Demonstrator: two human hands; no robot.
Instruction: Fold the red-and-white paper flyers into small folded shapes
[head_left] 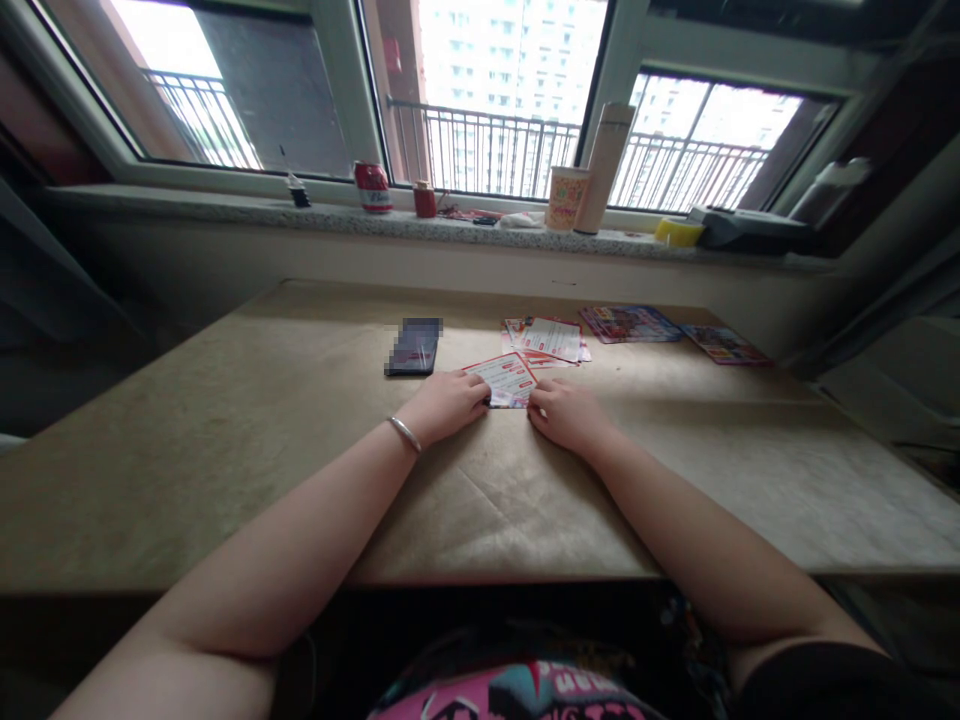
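A white printed card (501, 378) with a red border lies on the table between my two hands. My left hand (454, 402) has its curled fingers on the card's left side. On the right edge, the fingers of my right hand (559, 408) are bent round the near corner. Just beyond the card is a loose pile of similar printed cards (553, 338), partly overlapping. A dark phone (416, 345), blurred at its edges, lies to the left of the pile. A silver bangle (405, 434) circles my left wrist.
Two colourful printed sheets or packs, one left (630, 324) and one right (726, 344), lie at the table's back right. On the windowsill (300, 218) stand a red can (372, 188), a small red jar (424, 200), a patterned cup (565, 198), a tall cylinder (604, 170) and yellow tape (678, 233).
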